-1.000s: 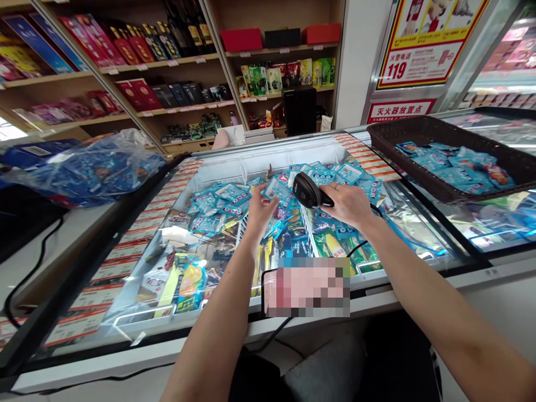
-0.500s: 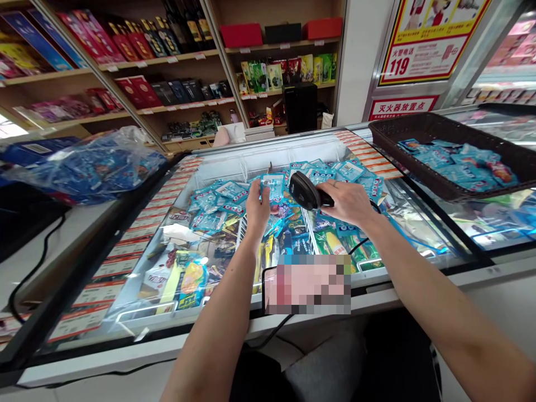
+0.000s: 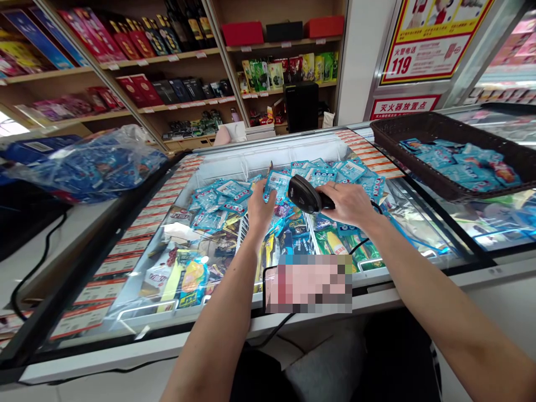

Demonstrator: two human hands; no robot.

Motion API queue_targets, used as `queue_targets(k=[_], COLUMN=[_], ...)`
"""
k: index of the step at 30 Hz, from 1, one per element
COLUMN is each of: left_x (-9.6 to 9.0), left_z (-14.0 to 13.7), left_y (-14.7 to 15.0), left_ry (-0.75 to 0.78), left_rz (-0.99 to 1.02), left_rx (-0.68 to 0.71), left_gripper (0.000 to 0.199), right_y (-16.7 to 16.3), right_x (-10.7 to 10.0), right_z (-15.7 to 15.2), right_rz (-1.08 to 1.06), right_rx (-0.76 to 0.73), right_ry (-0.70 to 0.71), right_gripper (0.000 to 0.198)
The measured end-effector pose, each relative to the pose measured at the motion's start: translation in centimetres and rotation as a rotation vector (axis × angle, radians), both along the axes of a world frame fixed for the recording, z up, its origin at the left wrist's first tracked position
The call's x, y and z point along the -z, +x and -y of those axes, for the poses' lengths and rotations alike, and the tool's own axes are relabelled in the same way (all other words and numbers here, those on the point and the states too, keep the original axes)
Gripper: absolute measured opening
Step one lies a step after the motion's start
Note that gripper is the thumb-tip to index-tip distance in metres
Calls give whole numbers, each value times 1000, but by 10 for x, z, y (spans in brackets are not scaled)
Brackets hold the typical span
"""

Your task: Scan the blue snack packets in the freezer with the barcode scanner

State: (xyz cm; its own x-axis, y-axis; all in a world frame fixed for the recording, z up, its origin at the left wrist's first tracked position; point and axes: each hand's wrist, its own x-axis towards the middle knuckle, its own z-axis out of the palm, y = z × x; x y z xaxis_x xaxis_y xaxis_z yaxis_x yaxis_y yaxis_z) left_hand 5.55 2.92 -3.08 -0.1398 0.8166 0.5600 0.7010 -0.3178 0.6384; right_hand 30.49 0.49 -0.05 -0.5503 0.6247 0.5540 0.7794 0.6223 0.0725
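My left hand [image 3: 261,211] pinches a small blue packet [image 3: 278,183] by its left side, with a barcode-like patch on the face turned up. My right hand [image 3: 350,204] is wrapped round the handle of a black barcode scanner [image 3: 305,194]. The scanner's head points left and sits close beside the packet. Beneath both hands, many similar blue packets [image 3: 232,190] lie spread over the glass top of a chest freezer [image 3: 159,220].
A phone with a blurred screen [image 3: 309,285] rests at the freezer's front edge. On the right stands a brown basket [image 3: 422,178] holding more blue packets. A clear plastic bag of blue packets [image 3: 100,162] lies left. Stocked shelves [image 3: 188,56] rise behind; a black cable hangs from the scanner.
The packet in my left hand has tilted over to the right, and that hand has turned slightly. My right hand and the scanner have barely moved.
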Motion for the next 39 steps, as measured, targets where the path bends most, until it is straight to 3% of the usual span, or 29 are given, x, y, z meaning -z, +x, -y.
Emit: queue_targets(k=[17, 25, 32, 39], left_x=[-6, -4, -5, -4], left_z=[7, 7, 3, 9], left_y=[7, 5, -23, -35], left_ry=[5, 13, -6, 70], left_rz=[-192, -166, -63, -326], left_rx=[-18, -15, -288, -505], left_gripper=[41, 43, 48, 48], right_y=[0, 1, 8, 7], right_x=[0, -2, -7, -8], right_z=[0, 1, -1, -1], right_rz=[18, 26, -93, -116], right_rx=[-23, 3, 191, 233], right_ry=[32, -9, 2, 16], right_gripper=[29, 30, 33, 34])
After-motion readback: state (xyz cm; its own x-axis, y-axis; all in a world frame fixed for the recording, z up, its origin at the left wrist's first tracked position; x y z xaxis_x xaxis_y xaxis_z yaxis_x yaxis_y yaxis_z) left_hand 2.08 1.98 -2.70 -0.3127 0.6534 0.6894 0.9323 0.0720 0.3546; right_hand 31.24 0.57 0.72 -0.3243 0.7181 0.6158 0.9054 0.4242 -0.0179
